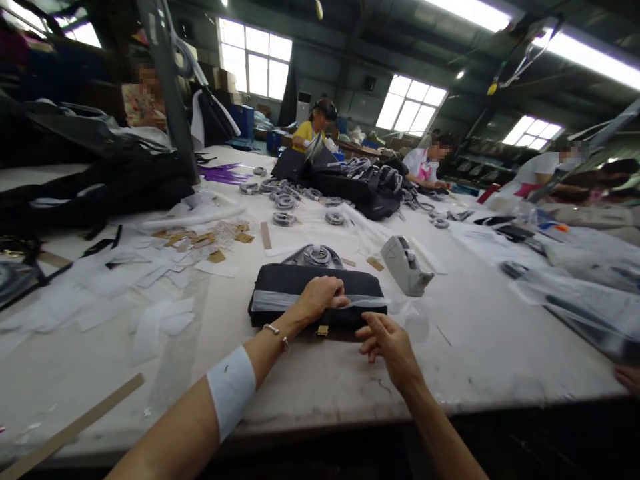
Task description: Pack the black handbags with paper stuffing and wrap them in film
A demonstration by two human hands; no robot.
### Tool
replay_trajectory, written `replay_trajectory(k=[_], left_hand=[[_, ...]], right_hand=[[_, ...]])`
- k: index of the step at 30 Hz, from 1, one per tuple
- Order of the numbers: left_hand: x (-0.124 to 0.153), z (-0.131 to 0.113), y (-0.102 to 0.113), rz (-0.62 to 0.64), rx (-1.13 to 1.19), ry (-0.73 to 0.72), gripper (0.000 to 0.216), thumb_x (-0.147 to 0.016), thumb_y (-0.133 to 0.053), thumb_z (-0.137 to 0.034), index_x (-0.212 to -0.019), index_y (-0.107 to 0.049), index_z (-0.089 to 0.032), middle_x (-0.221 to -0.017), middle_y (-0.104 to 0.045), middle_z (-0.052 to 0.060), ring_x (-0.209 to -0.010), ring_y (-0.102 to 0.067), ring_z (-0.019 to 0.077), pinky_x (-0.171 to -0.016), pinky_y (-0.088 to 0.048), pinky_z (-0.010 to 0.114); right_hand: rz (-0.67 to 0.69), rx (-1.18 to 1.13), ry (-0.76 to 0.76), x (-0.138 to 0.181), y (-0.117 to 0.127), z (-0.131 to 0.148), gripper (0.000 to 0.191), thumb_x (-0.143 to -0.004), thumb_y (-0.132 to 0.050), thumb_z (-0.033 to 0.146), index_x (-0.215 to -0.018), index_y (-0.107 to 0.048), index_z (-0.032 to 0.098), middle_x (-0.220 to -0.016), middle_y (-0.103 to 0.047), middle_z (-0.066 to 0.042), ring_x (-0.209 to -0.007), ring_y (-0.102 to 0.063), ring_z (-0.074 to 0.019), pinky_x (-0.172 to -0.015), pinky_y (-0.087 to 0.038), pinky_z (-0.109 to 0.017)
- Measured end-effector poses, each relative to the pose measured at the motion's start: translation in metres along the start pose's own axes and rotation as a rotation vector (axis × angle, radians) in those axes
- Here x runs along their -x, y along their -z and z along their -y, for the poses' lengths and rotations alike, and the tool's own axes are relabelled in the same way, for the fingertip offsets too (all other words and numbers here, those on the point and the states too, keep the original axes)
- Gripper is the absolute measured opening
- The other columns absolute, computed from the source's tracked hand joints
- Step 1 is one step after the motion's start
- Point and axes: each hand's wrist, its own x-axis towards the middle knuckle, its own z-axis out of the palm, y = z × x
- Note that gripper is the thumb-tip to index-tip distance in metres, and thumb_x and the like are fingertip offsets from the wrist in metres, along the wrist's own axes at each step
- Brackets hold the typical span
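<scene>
A flat black bag (280, 280) lies on the white worktable (325, 387) in front of me, with a band of clear tape or film (270, 300) across its middle and a small gold tag (323, 330) at its near edge. My left hand (320, 298) rests on the bag with its fingers curled and pinching the clear band. My right hand (387, 343) hovers at the bag's near right corner, fingers bent, close to the band's end; I cannot make out anything in it.
A grey tape dispenser (406, 265) stands right of the bag. Paper scraps and brown tags (200, 243) lie left, rolls of strap (285, 200) and black bags (350, 183) farther back. Other people (425, 163) work at the far side. A hand (629, 377) shows at the right edge.
</scene>
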Motion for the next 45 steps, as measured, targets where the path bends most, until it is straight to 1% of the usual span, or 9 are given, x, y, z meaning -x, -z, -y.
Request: replay_trajectory(k=[7,10,13,18,24,29,33,38,45], left_hand=[[0.001,-0.001,-0.001,-0.021,-0.011,0.000,0.016,-0.078,-0.065,-0.036,-0.075,-0.063,-0.021,-0.077,-0.066,0.000,-0.073,-0.060,0.0169,-0.067,-0.040,0.026],[0.001,0.000,-0.002,-0.021,-0.015,-0.007,0.017,-0.079,-0.065,-0.037,-0.075,-0.062,-0.021,-0.078,-0.067,0.000,-0.075,-0.060,0.0174,-0.068,-0.040,0.027],[0.001,0.002,-0.004,-0.017,-0.041,-0.021,0.014,-0.080,-0.063,-0.035,-0.079,-0.063,-0.021,-0.080,-0.067,0.001,-0.076,-0.060,0.0180,-0.068,-0.040,0.028],[0.000,0.003,-0.006,-0.018,-0.059,-0.032,0.007,-0.084,-0.058,-0.026,-0.085,-0.063,-0.021,-0.084,-0.067,0.002,-0.079,-0.061,0.0181,-0.070,-0.041,0.028],[0.003,0.001,-0.006,-0.102,-0.029,-0.052,0.023,-0.079,-0.069,-0.036,-0.092,-0.058,-0.020,-0.087,-0.064,0.001,-0.080,-0.060,0.0178,-0.072,-0.043,0.029],[0.008,0.001,-0.008,-0.152,-0.078,-0.280,0.017,-0.086,-0.061,-0.024,-0.102,-0.060,-0.024,-0.123,-0.057,0.004,-0.107,-0.055,0.0200,-0.088,-0.042,0.033],[0.013,0.001,-0.010,-0.102,-0.176,-0.480,0.030,-0.090,-0.050,-0.016,-0.114,-0.061,-0.031,-0.144,-0.044,0.001,-0.134,-0.035,0.0216,-0.109,-0.028,0.041],[0.012,-0.007,-0.011,-0.038,-0.314,-0.616,0.043,-0.092,-0.045,-0.016,-0.132,-0.049,-0.029,-0.152,-0.031,0.002,-0.144,-0.013,0.0232,-0.116,-0.007,0.052],[0.005,-0.025,-0.014,0.048,-0.355,-0.722,0.041,-0.098,-0.030,-0.016,-0.137,-0.042,-0.016,-0.142,-0.048,0.006,-0.141,-0.024,0.0190,-0.117,-0.010,0.040]], right_hand=[[-0.050,0.182,-0.039,-0.026,-0.009,0.019,0.045,-0.072,-0.064,0.062,-0.073,-0.054,0.018,-0.053,-0.064,-0.002,-0.033,-0.052,-0.0119,-0.026,-0.033,-0.018],[-0.169,0.456,0.266,-0.015,-0.006,0.024,0.040,-0.079,-0.061,0.055,-0.064,-0.056,0.019,-0.049,-0.059,0.001,-0.038,-0.052,-0.0117,-0.036,-0.040,-0.021],[-0.140,0.682,0.730,-0.005,-0.015,0.029,0.025,-0.087,-0.056,0.040,-0.075,-0.065,0.020,-0.070,-0.067,-0.003,-0.066,-0.063,-0.0170,-0.065,-0.052,-0.029],[0.029,0.980,1.099,-0.012,-0.031,0.024,0.029,-0.090,-0.048,0.019,-0.116,-0.062,0.022,-0.117,-0.065,-0.009,-0.113,-0.055,-0.0237,-0.103,-0.038,-0.045],[-0.142,1.160,1.034,-0.016,0.002,0.003,0.022,-0.091,-0.051,0.022,-0.106,-0.066,0.021,-0.103,-0.068,-0.007,-0.097,-0.058,-0.0230,-0.088,-0.041,-0.040],[-0.168,1.071,1.061,-0.014,0.018,-0.007,0.024,-0.092,-0.049,0.021,-0.110,-0.065,0.021,-0.110,-0.067,-0.008,-0.105,-0.056,-0.0221,-0.093,-0.040,-0.039],[-0.315,0.767,0.934,-0.012,0.025,-0.017,0.019,-0.091,-0.052,0.031,-0.088,-0.068,0.020,-0.090,-0.068,-0.006,-0.091,-0.059,-0.0213,-0.087,-0.044,-0.037],[-0.526,0.300,0.330,-0.014,0.045,-0.034,0.036,-0.083,-0.057,0.052,-0.080,-0.065,0.017,-0.077,-0.066,-0.002,-0.076,-0.059,-0.0196,-0.073,-0.048,-0.032],[-0.299,-0.544,0.057,-0.045,0.048,-0.031,0.033,-0.066,-0.078,0.040,-0.085,-0.062,0.018,-0.083,-0.069,-0.003,-0.078,-0.067,-0.0183,-0.070,-0.057,-0.030]])
